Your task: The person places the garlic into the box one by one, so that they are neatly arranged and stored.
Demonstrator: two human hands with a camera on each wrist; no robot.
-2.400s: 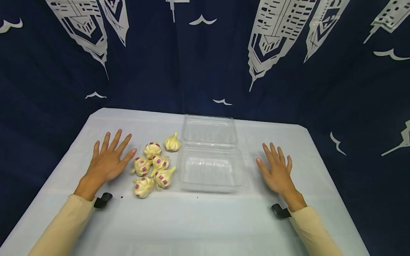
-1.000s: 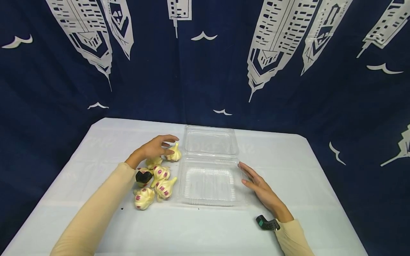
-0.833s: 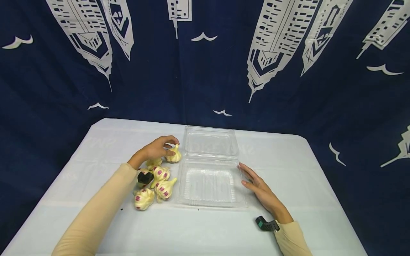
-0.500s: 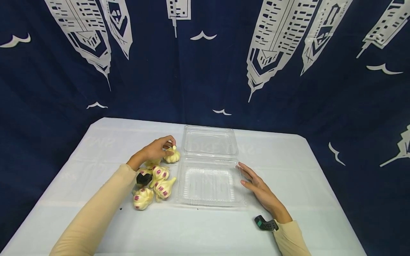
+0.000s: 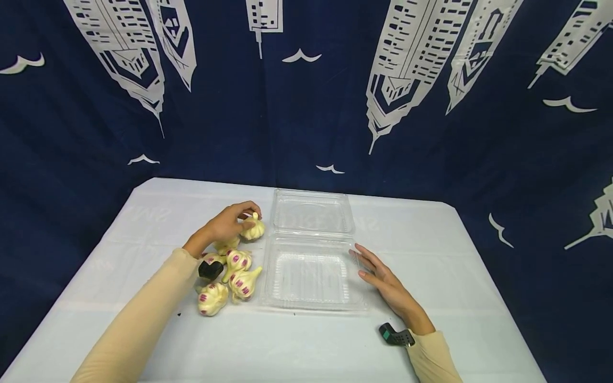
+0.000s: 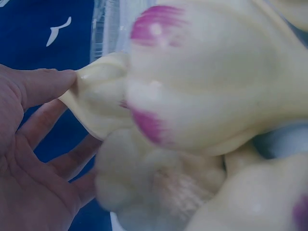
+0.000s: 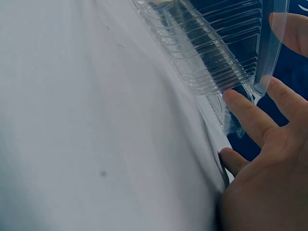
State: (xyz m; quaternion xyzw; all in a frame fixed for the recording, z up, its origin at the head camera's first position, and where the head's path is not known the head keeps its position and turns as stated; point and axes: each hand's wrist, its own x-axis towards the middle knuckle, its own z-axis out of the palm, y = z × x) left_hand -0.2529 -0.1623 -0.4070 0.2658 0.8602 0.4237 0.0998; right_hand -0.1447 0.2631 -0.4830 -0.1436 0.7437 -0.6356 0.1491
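In the head view, the left hand (image 5: pixel 227 223) pinches a pale garlic bulb (image 5: pixel 253 230) between its thumb and curled fingers, the stem pointing up; whether the bulb touches the counter (image 5: pixel 287 346) cannot be told. This bulb sits just left of the clear plastic container (image 5: pixel 313 306), whose lid (image 5: pixel 312 211) lies folded back on the far side. Nearer the person, five other bulbs (image 5: pixel 244 284) with magenta marks crowd together on the counter, partly covered by the left wrist and its black wrist device (image 5: pixel 210 270). The right hand (image 5: pixel 390 287) is at the container's right side, fingers extended and relaxed, with fingertips against the wall; another black device (image 5: pixel 396 335) is strapped at that wrist. Both sleeves (image 5: pixel 143 319) are beige, and a navy curtain (image 5: pixel 306 117) printed with white buildings and birds hangs behind. In the left wrist view, the thumb presses the held bulb near its stem, while the other fingers reach behind it; blurred bulbs fill the right part, close to the lens. In the right wrist view, the right hand's digits are spread apart along the container's ribbed side, at its rim and lower edge, above the white counter.
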